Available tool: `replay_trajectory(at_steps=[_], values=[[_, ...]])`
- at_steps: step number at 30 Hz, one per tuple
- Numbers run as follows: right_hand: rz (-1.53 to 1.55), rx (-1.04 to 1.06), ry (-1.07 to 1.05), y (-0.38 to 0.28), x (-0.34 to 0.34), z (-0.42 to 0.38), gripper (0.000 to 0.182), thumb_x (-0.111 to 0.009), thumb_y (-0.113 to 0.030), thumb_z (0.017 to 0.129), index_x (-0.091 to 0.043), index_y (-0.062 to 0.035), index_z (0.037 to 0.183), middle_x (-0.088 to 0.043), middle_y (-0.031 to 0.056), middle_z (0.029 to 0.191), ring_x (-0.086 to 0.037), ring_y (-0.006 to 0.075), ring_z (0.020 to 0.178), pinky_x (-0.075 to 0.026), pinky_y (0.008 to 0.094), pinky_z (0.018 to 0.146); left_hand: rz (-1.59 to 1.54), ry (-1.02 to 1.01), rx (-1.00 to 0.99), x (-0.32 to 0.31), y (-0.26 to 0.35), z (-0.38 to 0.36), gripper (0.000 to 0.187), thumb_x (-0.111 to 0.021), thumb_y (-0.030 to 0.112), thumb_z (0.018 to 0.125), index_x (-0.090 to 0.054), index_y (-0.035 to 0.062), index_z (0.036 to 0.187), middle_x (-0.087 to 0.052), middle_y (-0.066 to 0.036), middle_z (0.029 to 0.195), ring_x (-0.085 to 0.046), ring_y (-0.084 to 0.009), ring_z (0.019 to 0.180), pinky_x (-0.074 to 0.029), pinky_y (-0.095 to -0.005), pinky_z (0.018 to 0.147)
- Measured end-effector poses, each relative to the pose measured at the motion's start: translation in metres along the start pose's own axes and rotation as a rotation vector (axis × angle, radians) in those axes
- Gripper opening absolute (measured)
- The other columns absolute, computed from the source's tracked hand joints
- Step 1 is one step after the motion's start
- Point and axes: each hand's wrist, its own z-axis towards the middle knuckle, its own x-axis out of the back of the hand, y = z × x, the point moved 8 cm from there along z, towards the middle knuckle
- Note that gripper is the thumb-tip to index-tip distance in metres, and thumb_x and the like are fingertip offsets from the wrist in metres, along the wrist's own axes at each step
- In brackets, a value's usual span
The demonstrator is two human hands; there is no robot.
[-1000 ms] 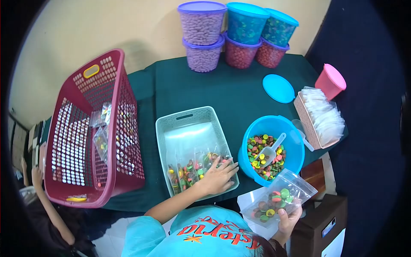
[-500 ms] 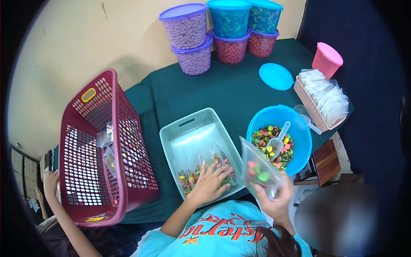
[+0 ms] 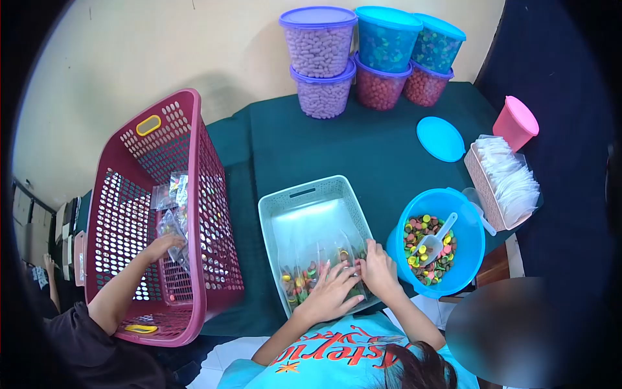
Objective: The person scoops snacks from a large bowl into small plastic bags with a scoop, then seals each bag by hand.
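Toward the near edge of the green-cloth-covered bench (image 3: 389, 152), my bare left grip (image 3: 332, 292) lies palm down, fingers fanned open. My bare right grip (image 3: 378, 269) is just beside it, fingers pointing away from me. Both bare forearms angle inward from my body.

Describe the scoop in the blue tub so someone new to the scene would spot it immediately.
On the right half of the green table stands an open blue tub with colourful sweets. The pale scoop rests on them, handle up towards the rim. The other scoop lies outside, between tub and pink basket.
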Motion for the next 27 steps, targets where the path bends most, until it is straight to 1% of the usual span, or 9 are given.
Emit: replay_trajectory(at_steps=[5, 7, 8, 12, 17, 19, 20, 25, 27], values=[[0.106, -0.079, -0.182, -0.001, -0.034, -0.015, 0.042, -0.048, -0.017, 0.082, -0.032, 0.0029, 0.116, -0.051, 0.0266, 0.095, -0.057, 0.0415, 0.081, -0.047, 0.0479, 0.066, -0.169, 0.126, 0.033, 0.038, -0.014, -0.013, 0.044, -0.057, 0.028, 0.080, -0.048, 0.0047, 0.116, -0.040, -0.014, 0.125, -0.033, -0.0329, 0.120, -0.021, -0.0491, 0.100], [0.290, -0.063, -0.180, -0.005, -0.041, -0.020, 0.050, -0.043, -0.022, 0.086, -0.026, 0.0050, 0.124, -0.049, 0.0301, 0.104, -0.055, 0.0451, 0.085, -0.045, 0.0509, 0.073, -0.260, 0.309, 0.114, 0.059, -0.031, -0.027, 0.043, -0.060, 0.021, 0.077, -0.049, 0.0042, 0.115, -0.040, -0.015, 0.125, -0.035, -0.0329, 0.117, -0.025, -0.0440, 0.099], [0.337, -0.100, -0.231, -0.006, -0.045, -0.021, 0.058, -0.039, -0.028, 0.088, -0.019, 0.0079, 0.129, -0.048, 0.0323, 0.108, -0.051, 0.0470, 0.093, -0.040, 0.0476, 0.083, -0.201, 0.364, 0.136, 0.068, -0.037, -0.034, 0.043, -0.061, 0.016, 0.075, -0.050, 0.0037, 0.114, -0.041, -0.016, 0.124, -0.037, -0.0329, 0.115, -0.027, -0.0413, 0.098], [0.469, -0.103, -0.388, -0.029, -0.063, -0.032, 0.074, -0.044, -0.036, 0.086, -0.012, 0.0152, 0.128, -0.048, 0.0281, 0.112, -0.050, 0.0419, 0.100, -0.040, 0.0427, 0.087, -0.163, 0.512, 0.291, 0.086, -0.057, -0.059, 0.043, -0.061, 0.018, 0.076, -0.048, 0.0007, 0.114, -0.039, -0.017, 0.124, -0.035, -0.0343, 0.115, -0.027, -0.0426, 0.097], [0.307, -0.050, -0.307, -0.035, -0.076, -0.038, 0.079, -0.050, -0.037, 0.083, -0.013, 0.0161, 0.127, -0.041, 0.0299, 0.118, -0.047, 0.0406, 0.104, -0.038, 0.0421, 0.090, -0.069, 0.591, 0.434, 0.071, -0.067, -0.088, 0.052, -0.059, 0.019, 0.078, -0.039, -0.0009, 0.121, -0.031, -0.020, 0.129, -0.032, -0.0353, 0.118, -0.025, -0.0420, 0.098], [0.428, 0.028, -0.198, -0.030, -0.073, -0.037, 0.081, -0.050, -0.040, 0.081, -0.012, 0.0123, 0.130, -0.029, 0.0338, 0.127, -0.036, 0.0473, 0.113, -0.033, 0.0456, 0.094, -0.137, 0.708, 0.511, 0.063, -0.072, -0.105, 0.054, -0.058, 0.019, 0.079, -0.034, -0.0018, 0.124, -0.028, -0.023, 0.129, -0.032, -0.0363, 0.118, -0.026, -0.0421, 0.098], [0.566, -0.016, -0.239, -0.024, -0.079, -0.036, 0.081, -0.053, -0.037, 0.081, -0.012, 0.0132, 0.129, -0.029, 0.0337, 0.127, -0.034, 0.0451, 0.116, -0.029, 0.0431, 0.098, -0.166, 0.717, 0.506, 0.056, -0.074, -0.110, 0.055, -0.056, 0.017, 0.080, -0.032, -0.0031, 0.125, -0.027, -0.024, 0.129, -0.032, -0.0360, 0.118, -0.026, -0.0416, 0.098], [0.608, -0.008, -0.206, -0.020, -0.072, -0.039, 0.080, -0.054, -0.034, 0.080, -0.012, 0.0142, 0.129, -0.029, 0.0339, 0.126, -0.034, 0.0428, 0.117, -0.028, 0.0409, 0.099, -0.198, 0.744, 0.560, 0.045, -0.066, -0.121, 0.055, -0.056, 0.013, 0.081, -0.030, -0.0053, 0.125, -0.029, -0.024, 0.128, -0.033, -0.0341, 0.117, -0.029, -0.0395, 0.097], [0.613, -0.011, -0.170, -0.018, -0.072, -0.039, 0.081, -0.053, -0.034, 0.080, -0.011, 0.0144, 0.129, -0.030, 0.0343, 0.126, -0.034, 0.0424, 0.118, -0.027, 0.0407, 0.100, 0.012, 0.710, 0.585, 0.045, -0.066, -0.124, 0.057, -0.057, 0.014, 0.080, -0.029, -0.0067, 0.126, -0.033, -0.023, 0.123, -0.044, -0.0319, 0.106, -0.040, -0.0370, 0.088]])
